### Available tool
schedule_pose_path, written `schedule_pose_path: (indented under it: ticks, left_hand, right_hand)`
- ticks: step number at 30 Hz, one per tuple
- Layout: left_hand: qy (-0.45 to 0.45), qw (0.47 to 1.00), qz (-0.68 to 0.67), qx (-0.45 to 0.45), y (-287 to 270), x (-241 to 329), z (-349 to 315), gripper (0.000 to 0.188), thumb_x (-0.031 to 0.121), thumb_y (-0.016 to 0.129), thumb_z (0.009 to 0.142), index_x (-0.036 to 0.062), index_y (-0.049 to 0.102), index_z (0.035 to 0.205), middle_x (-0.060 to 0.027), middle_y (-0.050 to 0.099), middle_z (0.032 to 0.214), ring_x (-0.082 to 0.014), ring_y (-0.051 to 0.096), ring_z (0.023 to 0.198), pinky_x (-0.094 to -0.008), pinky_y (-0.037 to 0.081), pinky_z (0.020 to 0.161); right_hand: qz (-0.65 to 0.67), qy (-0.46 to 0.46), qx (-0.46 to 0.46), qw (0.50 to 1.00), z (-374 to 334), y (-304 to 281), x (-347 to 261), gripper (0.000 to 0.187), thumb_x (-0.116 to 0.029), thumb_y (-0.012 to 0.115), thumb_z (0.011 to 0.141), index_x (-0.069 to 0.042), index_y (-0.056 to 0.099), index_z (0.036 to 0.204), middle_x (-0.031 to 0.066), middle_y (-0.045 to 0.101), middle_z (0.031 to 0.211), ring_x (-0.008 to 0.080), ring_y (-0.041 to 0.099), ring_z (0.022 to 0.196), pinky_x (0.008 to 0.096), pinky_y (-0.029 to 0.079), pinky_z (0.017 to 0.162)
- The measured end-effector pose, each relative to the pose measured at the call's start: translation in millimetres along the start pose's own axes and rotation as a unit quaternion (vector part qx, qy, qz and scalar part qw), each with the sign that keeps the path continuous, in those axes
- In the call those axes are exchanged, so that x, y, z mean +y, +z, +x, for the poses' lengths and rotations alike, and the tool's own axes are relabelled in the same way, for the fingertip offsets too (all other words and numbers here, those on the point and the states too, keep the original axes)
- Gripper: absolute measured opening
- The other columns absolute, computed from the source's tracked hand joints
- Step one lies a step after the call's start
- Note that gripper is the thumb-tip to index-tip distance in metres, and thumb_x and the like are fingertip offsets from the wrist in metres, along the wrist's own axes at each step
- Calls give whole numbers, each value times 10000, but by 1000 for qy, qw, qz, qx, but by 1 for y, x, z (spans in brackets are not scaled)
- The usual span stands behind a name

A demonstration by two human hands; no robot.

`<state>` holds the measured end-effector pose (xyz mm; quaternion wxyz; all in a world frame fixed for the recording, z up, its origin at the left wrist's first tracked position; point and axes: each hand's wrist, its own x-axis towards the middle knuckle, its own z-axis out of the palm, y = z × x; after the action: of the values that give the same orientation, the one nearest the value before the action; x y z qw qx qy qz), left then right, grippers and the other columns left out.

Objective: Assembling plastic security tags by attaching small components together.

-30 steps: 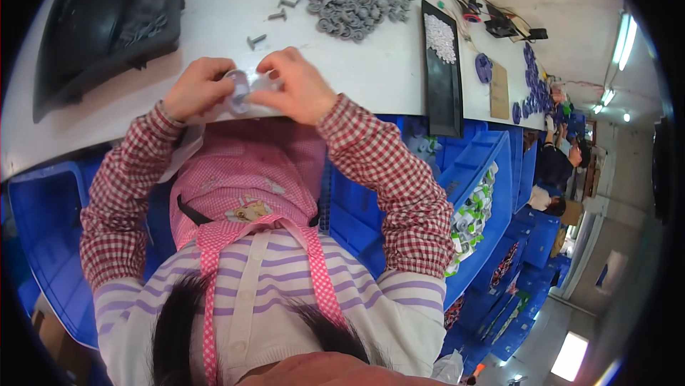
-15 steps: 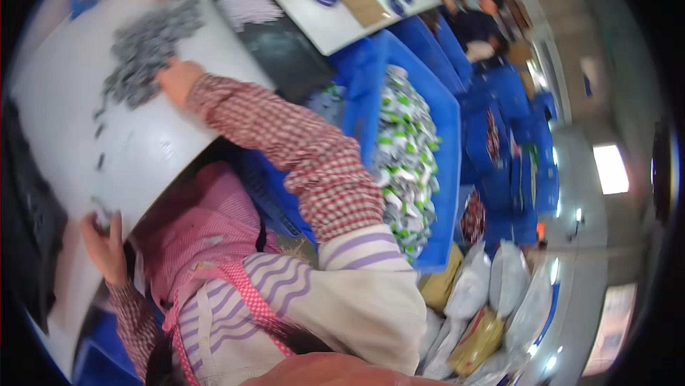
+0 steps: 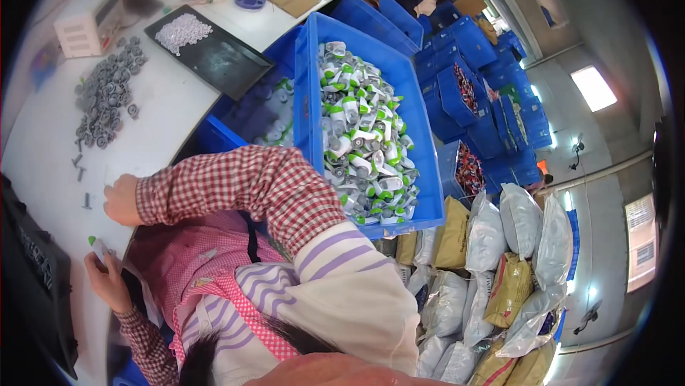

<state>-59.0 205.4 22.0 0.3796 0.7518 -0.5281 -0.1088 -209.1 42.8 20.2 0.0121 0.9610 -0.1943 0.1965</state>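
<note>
My left hand (image 3: 107, 282), near the table's front edge, pinches a small white plastic piece with a green end (image 3: 98, 245). My right hand (image 3: 123, 200) is just beyond it, low over the white table (image 3: 168, 125). Its fingers are curled, and whatever they may hold is hidden. Close to these fingers a small grey stemmed part (image 3: 87, 200) stands on the tabletop. A few more like it lie farther up, in a line toward a heap of grey round-headed parts (image 3: 110, 100).
A blue bin (image 3: 310, 100) full of white-and-green pieces stands to the right. At the back, a black tray (image 3: 221, 58) holds small white parts, near a white box-shaped device (image 3: 85, 29). A black tray (image 3: 36, 293) lies at left. Stuffed sacks (image 3: 446, 300) are piled at right.
My right hand has drawn back from the grey heap toward my left hand. The view has shifted, and the white-and-green piece in my left hand now shows clearly.
</note>
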Motion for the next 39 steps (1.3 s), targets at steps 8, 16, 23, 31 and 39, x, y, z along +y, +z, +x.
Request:
schedule_pose_path:
  ticks: [8,16,23,31,39]
  left_hand:
    - [-66,997,-2,49,5,6,2,219,140,557,778,39,529,969,-89,517,699,-219,465,569,-338,397,529]
    - [-232,866,-439,-63,-11,25,-6,126,104,600,832,7,530,871,-37,541,640,-69,474,501,-172,398,416]
    - [-229,859,-456,-37,5,28,7,111,98,595,827,8,532,846,-38,540,614,-70,470,472,-171,398,397]
    - [-226,899,-365,-81,-2,31,20,135,120,606,814,13,530,781,-35,523,564,-87,449,407,-193,372,369]
    - [-269,895,-355,-18,-3,38,10,128,135,582,852,22,538,812,-16,494,591,-63,425,451,-187,350,385]
  right_hand:
    - [173,147,-216,950,19,-54,-19,526,-415,703,574,-39,586,923,141,604,848,326,588,721,418,483,676]
    - [226,17,-223,948,5,-33,-6,350,-172,647,755,-119,547,1086,106,538,922,264,566,732,339,471,670]
    - [219,-6,-155,963,5,-27,-18,167,-64,592,772,-62,598,939,65,558,867,244,565,687,307,470,632]
    - [239,-34,-130,962,1,-21,-15,196,-85,598,767,-50,579,959,86,547,875,244,560,676,305,466,619]
    - [8,-43,42,998,-43,-95,147,320,-101,562,780,-89,579,1099,106,532,880,262,527,753,327,460,684]
